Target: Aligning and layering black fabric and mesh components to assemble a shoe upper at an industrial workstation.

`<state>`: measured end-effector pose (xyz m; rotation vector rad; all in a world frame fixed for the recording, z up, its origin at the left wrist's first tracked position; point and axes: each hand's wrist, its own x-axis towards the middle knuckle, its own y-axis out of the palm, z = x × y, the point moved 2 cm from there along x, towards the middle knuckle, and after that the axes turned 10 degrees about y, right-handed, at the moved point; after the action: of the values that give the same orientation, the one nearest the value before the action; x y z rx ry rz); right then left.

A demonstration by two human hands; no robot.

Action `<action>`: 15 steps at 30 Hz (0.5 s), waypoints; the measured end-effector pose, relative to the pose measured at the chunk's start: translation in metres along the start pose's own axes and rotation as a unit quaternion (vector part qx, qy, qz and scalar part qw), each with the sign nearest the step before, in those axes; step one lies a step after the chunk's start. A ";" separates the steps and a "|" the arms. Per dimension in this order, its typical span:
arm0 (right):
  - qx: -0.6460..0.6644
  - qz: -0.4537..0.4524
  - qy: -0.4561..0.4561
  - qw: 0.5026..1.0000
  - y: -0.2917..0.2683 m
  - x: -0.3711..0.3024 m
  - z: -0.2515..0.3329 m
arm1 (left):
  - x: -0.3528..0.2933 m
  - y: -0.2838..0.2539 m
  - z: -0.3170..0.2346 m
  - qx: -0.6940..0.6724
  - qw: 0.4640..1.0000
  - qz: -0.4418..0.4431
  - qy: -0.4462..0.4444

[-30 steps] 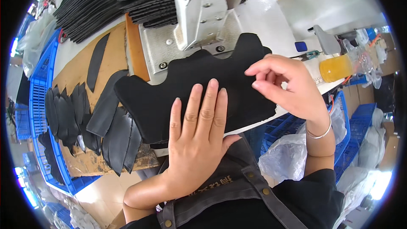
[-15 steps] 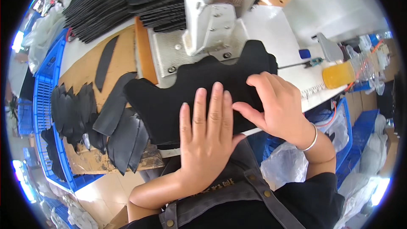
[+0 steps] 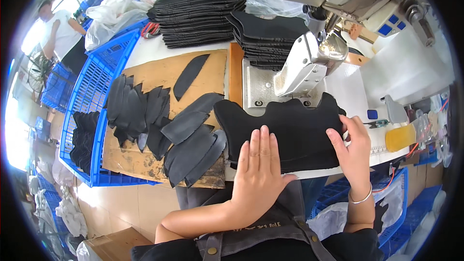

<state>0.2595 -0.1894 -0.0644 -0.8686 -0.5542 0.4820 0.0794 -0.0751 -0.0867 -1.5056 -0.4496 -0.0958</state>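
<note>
A black, wavy-edged shoe-upper-like piece [image 3: 299, 135], apparently soft sheet material, lies at the table's front below the silver sewing machine [image 3: 304, 63]. More than one layer shows along its lower edge. My left hand [image 3: 261, 169] rests flat on its left half, fingers stretched out and together, thumb to the side. At its right end my right hand [image 3: 355, 147] grips the edge, thumb on the near side and fingers curled at the rim. Where those fingertips end is partly hidden.
Left of the piece, curved black strips [image 3: 193, 140] lie on a cardboard sheet [image 3: 145, 70]. Behind stand stacks of black pieces [image 3: 198, 17]. A blue crate [image 3: 92, 87] borders the left side; a bottle of yellow liquid [image 3: 400, 139] and snips [image 3: 378, 123] lie right. Another person [image 3: 63, 34] stands far left.
The view has swung left, showing more of the crate and strips. My right hand has gone from above the piece to its right edge. My left hand stays flat on it.
</note>
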 end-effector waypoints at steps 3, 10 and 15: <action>0.048 -0.101 -0.078 0.991 -0.006 -0.003 0.018 | 0.006 0.006 0.000 0.006 1.000 -0.026 0.003; 0.599 0.136 0.081 0.785 -0.008 -0.012 0.046 | 0.021 -0.030 0.022 0.027 0.978 -0.160 0.131; 0.574 0.241 0.015 0.782 -0.005 -0.016 0.039 | 0.009 -0.088 0.072 0.121 0.970 -0.188 0.097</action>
<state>0.2242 -0.1795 -0.0442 0.2012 0.0802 1.1107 0.0418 -0.0098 -0.0009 -1.1439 -0.5640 -0.4664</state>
